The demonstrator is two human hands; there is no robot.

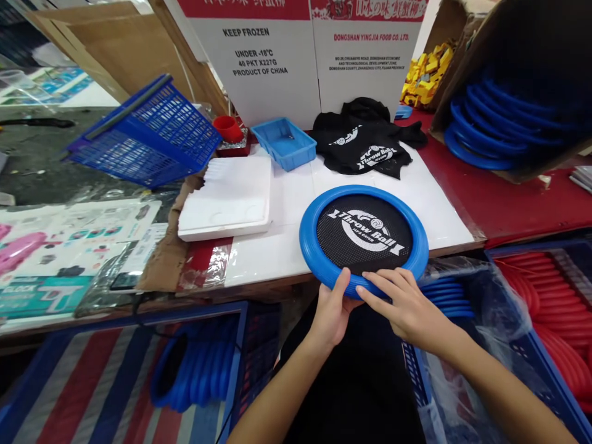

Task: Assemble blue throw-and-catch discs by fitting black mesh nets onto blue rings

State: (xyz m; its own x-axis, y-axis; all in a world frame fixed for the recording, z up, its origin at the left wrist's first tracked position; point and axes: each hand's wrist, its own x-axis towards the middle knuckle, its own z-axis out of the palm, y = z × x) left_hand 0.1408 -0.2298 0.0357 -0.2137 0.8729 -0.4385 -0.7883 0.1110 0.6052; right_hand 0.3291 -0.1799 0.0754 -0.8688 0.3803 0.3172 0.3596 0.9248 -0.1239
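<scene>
A round throw-ball paddle (308,231) with a blue plastic rim and a black mesh centre printed "Throw Ball" is held at the front edge of the white board. My left hand (332,313) grips its near rim, thumb on top and fingers underneath. Just to the right, my right hand (402,302) lies on the same rim with its fingers bent over the edge; its thumb is hidden. Behind the paddle lies a pile of black mesh covers (365,139) with the same white print.
A light blue tray (291,151), a white foam block (226,197) and a tilted blue basket (152,135) stand to the left. Blue rings (490,129) fill a carton at right. Crates below hold red rings (559,308) and finished-looking blue paddles (194,364).
</scene>
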